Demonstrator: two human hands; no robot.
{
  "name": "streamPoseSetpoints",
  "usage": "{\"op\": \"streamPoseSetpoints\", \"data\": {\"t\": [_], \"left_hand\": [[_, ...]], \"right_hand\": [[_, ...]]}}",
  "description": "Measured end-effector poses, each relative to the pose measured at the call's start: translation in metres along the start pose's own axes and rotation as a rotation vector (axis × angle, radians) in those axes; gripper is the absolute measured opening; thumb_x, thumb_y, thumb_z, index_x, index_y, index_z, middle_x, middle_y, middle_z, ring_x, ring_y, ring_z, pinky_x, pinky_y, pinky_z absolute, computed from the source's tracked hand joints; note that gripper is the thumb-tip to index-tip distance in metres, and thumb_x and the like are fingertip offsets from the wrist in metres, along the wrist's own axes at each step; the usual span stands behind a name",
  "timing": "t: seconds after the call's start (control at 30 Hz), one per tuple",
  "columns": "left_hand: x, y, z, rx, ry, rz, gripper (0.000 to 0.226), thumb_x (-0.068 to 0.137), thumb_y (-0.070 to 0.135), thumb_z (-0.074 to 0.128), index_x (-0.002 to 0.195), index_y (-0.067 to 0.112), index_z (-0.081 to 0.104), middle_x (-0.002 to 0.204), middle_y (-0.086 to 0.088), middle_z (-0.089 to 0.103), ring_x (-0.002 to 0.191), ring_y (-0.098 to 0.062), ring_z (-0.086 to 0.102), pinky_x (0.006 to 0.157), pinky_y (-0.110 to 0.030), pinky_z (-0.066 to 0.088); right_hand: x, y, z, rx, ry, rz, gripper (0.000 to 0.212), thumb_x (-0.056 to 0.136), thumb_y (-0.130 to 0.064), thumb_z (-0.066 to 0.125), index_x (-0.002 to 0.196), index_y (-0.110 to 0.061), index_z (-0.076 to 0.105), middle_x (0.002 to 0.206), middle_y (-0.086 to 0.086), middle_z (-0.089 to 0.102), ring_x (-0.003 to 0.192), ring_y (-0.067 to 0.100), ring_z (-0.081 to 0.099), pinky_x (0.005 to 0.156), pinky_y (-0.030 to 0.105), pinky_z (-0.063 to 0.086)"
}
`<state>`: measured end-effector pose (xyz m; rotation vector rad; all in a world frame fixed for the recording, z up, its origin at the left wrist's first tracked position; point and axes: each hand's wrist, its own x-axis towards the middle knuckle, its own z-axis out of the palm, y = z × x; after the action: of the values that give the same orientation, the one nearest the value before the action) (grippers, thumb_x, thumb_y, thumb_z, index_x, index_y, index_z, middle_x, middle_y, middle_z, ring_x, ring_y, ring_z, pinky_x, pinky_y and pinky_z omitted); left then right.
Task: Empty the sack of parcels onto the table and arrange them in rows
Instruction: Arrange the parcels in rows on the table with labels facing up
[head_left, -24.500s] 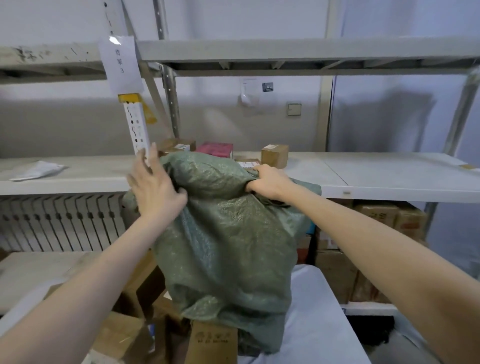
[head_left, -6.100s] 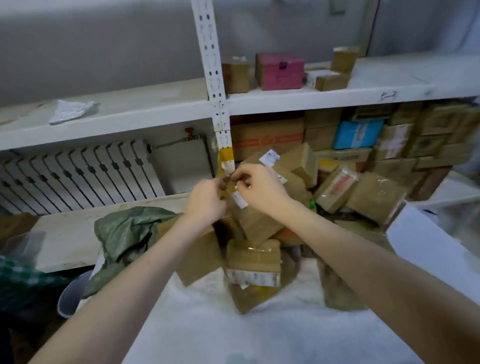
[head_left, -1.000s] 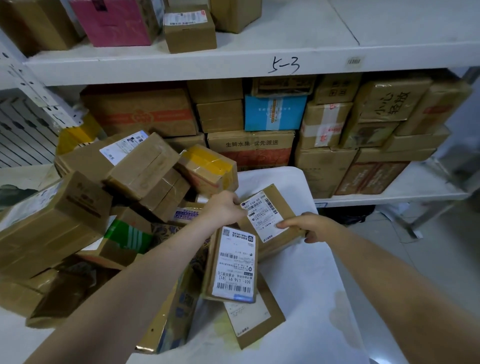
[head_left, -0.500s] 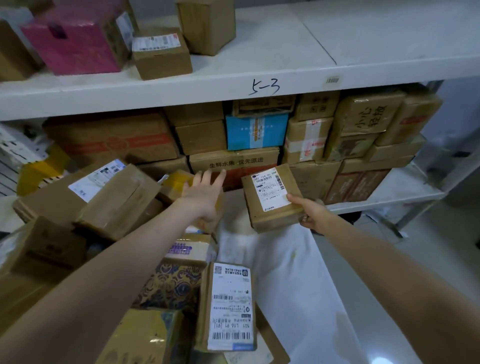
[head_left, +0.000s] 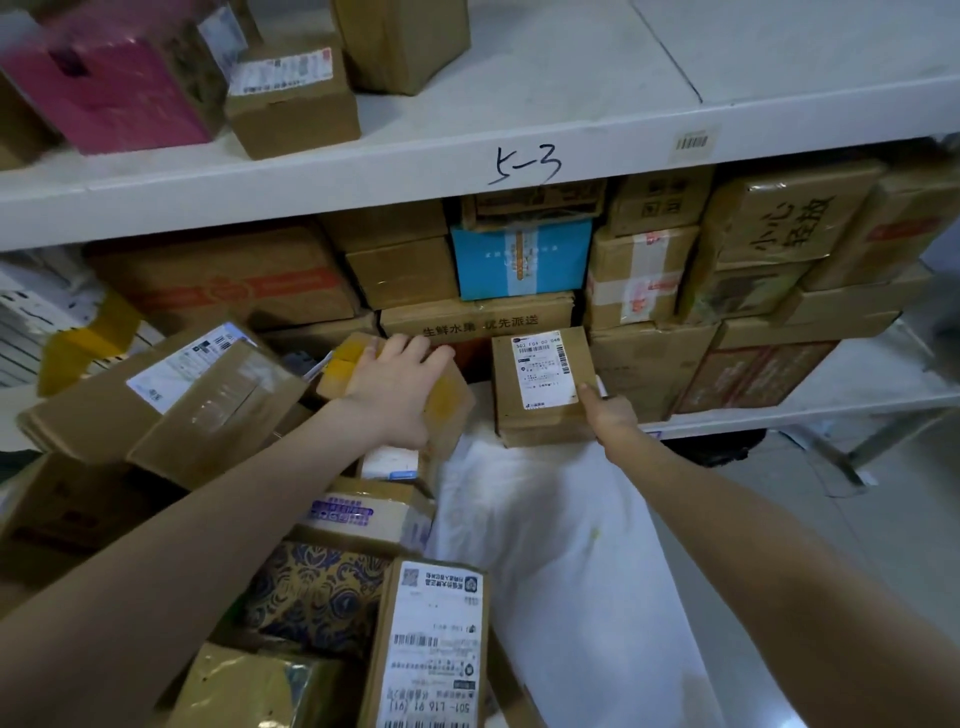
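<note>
Left hand (head_left: 393, 396) grips yellow-taped parcel (head_left: 448, 411); right hand (head_left: 612, 417) holds labelled parcel (head_left: 537, 387).

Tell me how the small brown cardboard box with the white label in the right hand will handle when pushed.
The small brown cardboard box probably stays stiff: its edges look square. Likely light, since the right hand holds it by one corner. Squat and flat-sided, it should slide, not roll, though the wrinkled white table cover may drag.
</note>
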<state>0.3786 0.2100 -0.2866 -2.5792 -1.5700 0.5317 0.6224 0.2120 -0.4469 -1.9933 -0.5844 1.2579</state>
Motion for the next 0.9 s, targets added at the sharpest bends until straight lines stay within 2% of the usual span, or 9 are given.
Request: {"op": "streamPoseSetpoints", "data": {"t": [0.1, 0.2, 0.27, 0.33, 0.43, 0.57, 0.67, 0.77, 0.9], "left_hand": [[0.001, 0.005, -0.016, -0.172, 0.096, -0.037, 0.103, 0.059, 0.047, 0.080, 0.142, 0.021, 0.025, 0.136, -0.007, 0.038, 0.128, -0.029, 0.034, 0.107, -0.048, 0.031], [0.000, 0.010, -0.032, -0.423, 0.175, -0.110, 0.104, 0.055, 0.039, 0.082, 0.141, 0.016, 0.027, 0.129, -0.008, 0.042, 0.121, -0.030, 0.039, 0.098, -0.042, 0.040], [0.001, 0.011, -0.037, -0.603, 0.187, -0.170, 0.105, 0.055, 0.035, 0.083, 0.142, 0.016, 0.026, 0.126, -0.008, 0.043, 0.119, -0.029, 0.041, 0.094, -0.041, 0.042], [0.000, 0.010, -0.042, -0.853, 0.161, -0.239, 0.106, 0.054, 0.033, 0.082, 0.142, 0.017, 0.026, 0.123, -0.005, 0.046, 0.116, -0.027, 0.046, 0.093, -0.041, 0.046], [-0.008, 0.006, -0.045, -1.317, 0.104, -0.369, 0.093, 0.060, 0.024, 0.078, 0.140, 0.016, 0.033, 0.121, -0.006, 0.054, 0.109, -0.023, 0.054, 0.082, -0.035, 0.050], [-0.025, 0.004, -0.043, -1.783, -0.023, -0.509, 0.064, 0.070, 0.020, 0.070, 0.130, 0.010, 0.049, 0.112, -0.009, 0.062, 0.101, -0.025, 0.060, 0.075, -0.035, 0.048], [-0.040, 0.005, -0.038, -1.992, -0.114, -0.534, 0.042, 0.079, 0.025, 0.064, 0.119, 0.017, 0.055, 0.108, -0.010, 0.062, 0.099, -0.027, 0.059, 0.074, -0.039, 0.045], [-0.049, 0.005, -0.028, -2.135, -0.149, -0.550, 0.042, 0.080, 0.032, 0.066, 0.118, 0.017, 0.057, 0.116, -0.010, 0.063, 0.108, -0.029, 0.059, 0.087, -0.044, 0.046], [-0.057, 0.013, -0.020, -2.108, -0.119, -0.660, 0.050, 0.083, 0.039, 0.068, 0.121, 0.013, 0.047, 0.120, -0.012, 0.056, 0.110, -0.031, 0.054, 0.099, -0.047, 0.040]], "right_hand": [[-0.009, -0.008, -0.003, -0.160, 0.082, -0.043, 0.062, 0.090, -0.041, 0.061, 0.130, 0.004, 0.047, 0.132, 0.024, 0.051, 0.118, 0.039, 0.051, 0.093, 0.039, 0.043], [-0.026, -0.017, -0.007, -0.197, 0.210, -0.253, 0.050, 0.089, -0.025, 0.063, 0.127, 0.002, 0.045, 0.131, 0.024, 0.044, 0.118, 0.040, 0.048, 0.097, 0.041, 0.039], [-0.038, -0.025, -0.010, -0.127, 0.187, -0.435, 0.038, 0.087, -0.010, 0.061, 0.124, -0.003, 0.052, 0.126, 0.017, 0.051, 0.112, 0.032, 0.054, 0.097, 0.038, 0.043], [-0.055, -0.033, -0.011, -0.041, 0.077, -0.519, 0.029, 0.086, 0.000, 0.057, 0.114, -0.008, 0.060, 0.114, 0.010, 0.062, 0.103, 0.022, 0.059, 0.091, 0.032, 0.047], [-0.078, -0.044, -0.013, 0.076, -0.208, -0.425, 0.027, 0.084, 0.004, 0.054, 0.104, -0.013, 0.060, 0.102, 0.006, 0.066, 0.100, 0.022, 0.060, 0.081, 0.029, 0.047], [-0.106, -0.048, -0.023, 0.208, -0.686, -0.181, 0.064, 0.063, -0.011, 0.056, 0.125, -0.023, 0.052, 0.106, 0.006, 0.062, 0.090, 0.024, 0.057, 0.079, 0.034, 0.045], [-0.125, -0.051, -0.028, 0.214, -0.856, -0.191, 0.060, 0.070, -0.019, 0.065, 0.127, -0.026, 0.048, 0.113, 0.004, 0.063, 0.103, 0.023, 0.060, 0.086, 0.037, 0.050], [-0.139, -0.055, -0.026, 0.114, -0.799, -0.241, 0.078, 0.073, -0.022, 0.077, 0.140, -0.022, 0.038, 0.125, 0.005, 0.059, 0.111, 0.022, 0.060, 0.089, 0.040, 0.054], [-0.149, -0.060, -0.019, -0.210, -0.368, -0.616, 0.102, 0.067, -0.026, 0.086, 0.148, -0.018, 0.025, 0.134, 0.001, 0.044, 0.119, 0.017, 0.050, 0.097, 0.037, 0.048]]}}
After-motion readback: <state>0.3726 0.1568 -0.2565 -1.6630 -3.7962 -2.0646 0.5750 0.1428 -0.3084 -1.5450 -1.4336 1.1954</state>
